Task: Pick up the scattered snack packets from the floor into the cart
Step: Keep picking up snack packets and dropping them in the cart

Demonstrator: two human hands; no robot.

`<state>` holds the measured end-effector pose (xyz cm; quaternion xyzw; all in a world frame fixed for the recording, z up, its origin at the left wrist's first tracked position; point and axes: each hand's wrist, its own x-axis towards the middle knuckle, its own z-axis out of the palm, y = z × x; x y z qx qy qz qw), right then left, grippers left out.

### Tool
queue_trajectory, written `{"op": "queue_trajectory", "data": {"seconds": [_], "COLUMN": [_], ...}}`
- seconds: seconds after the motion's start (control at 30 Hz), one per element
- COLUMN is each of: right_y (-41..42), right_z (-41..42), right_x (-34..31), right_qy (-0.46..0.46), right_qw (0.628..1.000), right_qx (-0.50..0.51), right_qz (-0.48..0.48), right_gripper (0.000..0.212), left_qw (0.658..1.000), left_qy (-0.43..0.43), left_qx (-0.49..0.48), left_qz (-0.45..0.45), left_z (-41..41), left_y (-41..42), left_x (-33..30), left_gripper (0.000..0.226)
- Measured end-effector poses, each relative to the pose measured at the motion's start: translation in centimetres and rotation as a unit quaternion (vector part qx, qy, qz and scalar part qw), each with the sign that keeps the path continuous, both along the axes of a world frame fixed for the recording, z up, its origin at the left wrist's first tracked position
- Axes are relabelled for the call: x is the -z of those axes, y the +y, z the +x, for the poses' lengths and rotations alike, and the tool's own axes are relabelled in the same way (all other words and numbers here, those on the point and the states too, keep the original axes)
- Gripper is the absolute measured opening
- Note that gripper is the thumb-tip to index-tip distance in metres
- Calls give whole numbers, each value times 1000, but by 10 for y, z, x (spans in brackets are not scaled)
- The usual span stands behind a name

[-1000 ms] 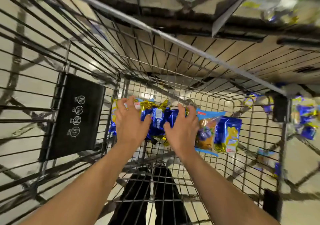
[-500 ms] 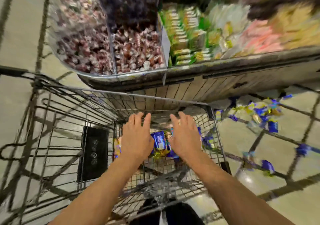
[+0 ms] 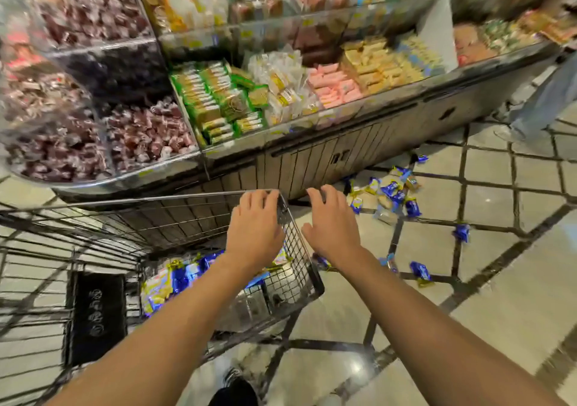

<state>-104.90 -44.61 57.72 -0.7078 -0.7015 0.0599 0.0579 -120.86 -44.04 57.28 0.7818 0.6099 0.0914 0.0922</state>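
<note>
Cart (image 3: pixel 299 268) on your left already holds a batch of blue and yellow packets (image 3: pixel 175 277). Your left hand (image 3: pixel 254 234) hovers over its corner, fingers loose, empty; your right hand (image 3: pixel 332 224) is outside the cart over the floor (image 3: pixel 499 281), fingers spread, empty. Between loads, I'd say. Next: reach right for the scattered packets (image 3: pixel 392 192) by the shelf base (some nearer you).

One cart (image 3: pixel 293 234), two hands, roughly a dozen packets (image 3: pixel 392 190) on the floor.

No readable text; perhaps round pictogram signs, blurred, on the cart's black flap (image 3: pixel 96 315).
</note>
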Motion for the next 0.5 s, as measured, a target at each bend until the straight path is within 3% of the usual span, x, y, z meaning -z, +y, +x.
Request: {"op": "queue_trajectory", "data": {"seconds": [0.5], "right_y": [-107], "right_z": [264], "right_x": [-37], "right_qy": [-4], "right_qw": [988], "right_qx": [151], "right_qz": [21], "right_gripper": [69], "left_qw": [996], "left_qy": [-2], "left_qx": [86], "left_qz": [-15], "left_z": [243], "left_y": [-61], "left_x": [-30], "left_gripper": [75]}}
